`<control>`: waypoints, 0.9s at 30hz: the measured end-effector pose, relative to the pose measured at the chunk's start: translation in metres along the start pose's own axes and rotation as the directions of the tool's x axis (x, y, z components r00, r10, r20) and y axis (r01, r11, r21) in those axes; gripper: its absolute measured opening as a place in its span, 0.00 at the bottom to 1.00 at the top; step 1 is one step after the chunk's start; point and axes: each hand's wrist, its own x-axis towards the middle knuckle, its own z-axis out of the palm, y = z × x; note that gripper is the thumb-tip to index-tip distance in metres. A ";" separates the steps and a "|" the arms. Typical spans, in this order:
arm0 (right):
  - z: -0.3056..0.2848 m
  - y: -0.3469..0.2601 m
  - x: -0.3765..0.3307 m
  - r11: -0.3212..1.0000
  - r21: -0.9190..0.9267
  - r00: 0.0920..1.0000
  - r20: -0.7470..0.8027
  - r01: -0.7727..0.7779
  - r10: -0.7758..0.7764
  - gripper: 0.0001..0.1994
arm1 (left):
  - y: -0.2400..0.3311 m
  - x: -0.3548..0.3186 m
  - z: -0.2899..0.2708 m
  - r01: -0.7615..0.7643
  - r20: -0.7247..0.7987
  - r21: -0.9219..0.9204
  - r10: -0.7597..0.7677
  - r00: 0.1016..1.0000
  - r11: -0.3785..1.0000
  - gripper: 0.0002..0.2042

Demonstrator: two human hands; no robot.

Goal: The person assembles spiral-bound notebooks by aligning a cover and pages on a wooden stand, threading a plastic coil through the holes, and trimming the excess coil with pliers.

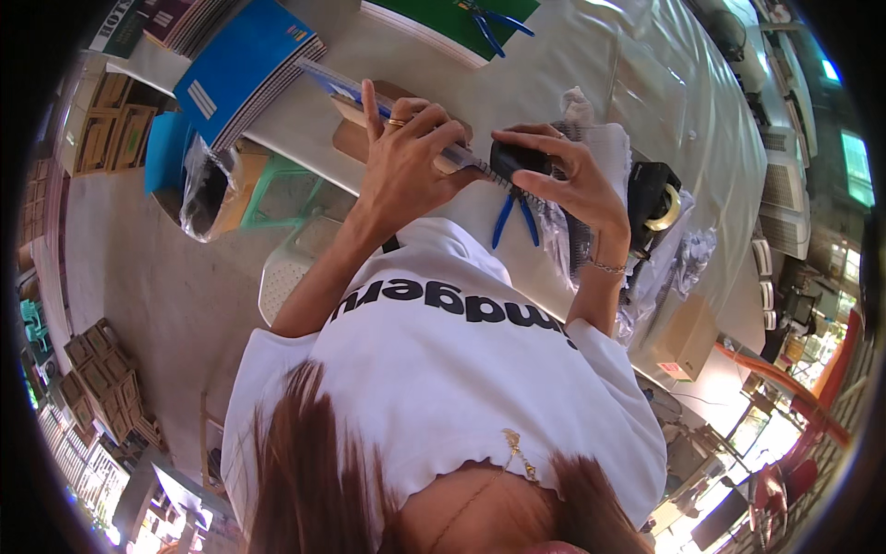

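My left hand (pixel 406 157) is closed round a spiral notebook (pixel 340 87), held up nearly edge-on above the table with the index finger raised. A dark wire coil (pixel 506 185) sticks out from its end toward my right hand (pixel 591 194). That hand curves round a black rounded object (pixel 519 162), thumb on one side and fingers on the other, right beside the coil. What the object is I cannot make out. Blue-handled pliers (pixel 515 223) lie on the table just below the coil. A brown board (pixel 351 143) lies under the notebook.
Stacked blue notebooks (pixel 235 78) lie at the left; a green notebook (pixel 434 23) with more pliers (pixel 489 28) is at the back. A black tape dispenser (pixel 653 198) and wire coils in plastic (pixel 609 152) stand right. Below the table's left edge are a green stool (pixel 277 198) and a lined box (pixel 242 185).
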 end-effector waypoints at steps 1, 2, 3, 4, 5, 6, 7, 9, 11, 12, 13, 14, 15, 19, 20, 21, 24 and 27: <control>0.003 -0.002 0.004 0.991 -0.124 0.999 -0.012 -0.049 0.048 0.19 | -0.001 0.000 0.000 -0.011 0.011 -0.009 0.011 1.000 1.000 0.19; 0.005 -0.005 0.007 0.964 -0.246 0.995 -0.031 -0.100 0.095 0.19 | -0.003 -0.002 -0.001 -0.009 0.028 -0.003 0.009 1.000 1.000 0.19; 0.006 -0.008 0.005 0.993 -0.049 0.994 -0.016 -0.105 0.104 0.19 | -0.004 -0.004 -0.001 -0.007 0.045 0.003 0.007 0.999 1.000 0.19; 0.004 -0.013 0.000 0.984 0.141 0.994 0.008 -0.108 0.108 0.19 | -0.004 -0.004 -0.001 0.000 0.051 0.007 -0.001 0.999 1.000 0.19; 0.004 -0.017 -0.005 0.939 0.325 0.994 0.034 -0.113 0.108 0.19 | -0.005 -0.003 -0.001 -0.019 0.047 -0.004 0.019 0.999 1.000 0.19; 0.009 -0.020 -0.009 0.995 0.101 0.999 -0.017 0.028 -0.027 0.20 | -0.006 0.000 0.000 -0.037 0.044 -0.015 0.038 0.998 0.999 0.18; 0.011 -0.021 -0.007 1.000 0.000 1.000 -0.031 -0.002 0.002 0.20 | -0.006 0.001 -0.001 -0.061 0.053 -0.028 0.063 0.997 0.998 0.18; 0.014 -0.021 0.003 0.978 -0.198 0.996 -0.067 -0.067 0.055 0.20 | -0.007 -0.002 -0.003 -0.048 0.066 -0.015 0.049 0.997 0.999 0.17; 0.014 -0.019 0.006 0.974 -0.227 0.998 -0.064 -0.002 -0.013 0.20 | -0.009 0.001 -0.004 -0.047 0.059 -0.012 0.048 0.997 0.999 0.17; 0.014 -0.029 -0.004 0.996 -0.078 0.997 -0.064 0.032 -0.037 0.19 | -0.010 0.003 -0.004 -0.054 0.059 -0.017 0.055 0.997 0.998 0.17; 0.016 -0.033 -0.012 0.995 0.084 0.996 -0.070 0.058 -0.052 0.19 | -0.010 0.001 -0.005 -0.057 0.072 -0.023 0.059 0.996 0.998 0.17; 0.017 -0.027 -0.007 1.000 -0.003 0.998 -0.069 -0.001 0.001 0.19 | -0.011 0.001 -0.006 -0.063 0.073 -0.029 0.064 0.995 0.998 0.17; 0.019 -0.017 0.003 0.994 -0.091 0.996 -0.073 -0.060 0.053 0.18 | -0.012 0.001 -0.007 -0.068 0.073 -0.034 0.071 0.995 0.997 0.17; 0.015 -0.044 -0.011 0.921 0.367 0.984 -0.072 -0.128 0.165 0.18 | -0.013 0.002 -0.018 -0.047 0.064 -0.075 0.051 0.997 0.996 0.18; 0.015 -0.044 -0.015 0.990 0.139 0.993 -0.115 0.000 0.016 0.19 | -0.014 0.004 -0.020 -0.057 0.056 -0.090 0.063 0.996 0.994 0.18; 0.015 -0.043 -0.013 0.988 0.153 0.997 -0.070 -0.011 0.022 0.20 | -0.016 0.006 -0.021 -0.068 0.048 -0.105 0.074 0.996 0.992 0.18; 0.012 -0.043 -0.001 0.994 0.105 0.999 0.002 -0.036 0.036 0.20 | -0.020 0.006 -0.021 -0.103 0.040 -0.098 0.107 0.993 0.990 0.18; 0.019 -0.038 0.000 0.986 0.123 0.993 0.022 -0.115 0.113 0.21 | -0.018 -0.003 -0.016 -0.094 0.048 -0.066 0.098 0.994 0.993 0.18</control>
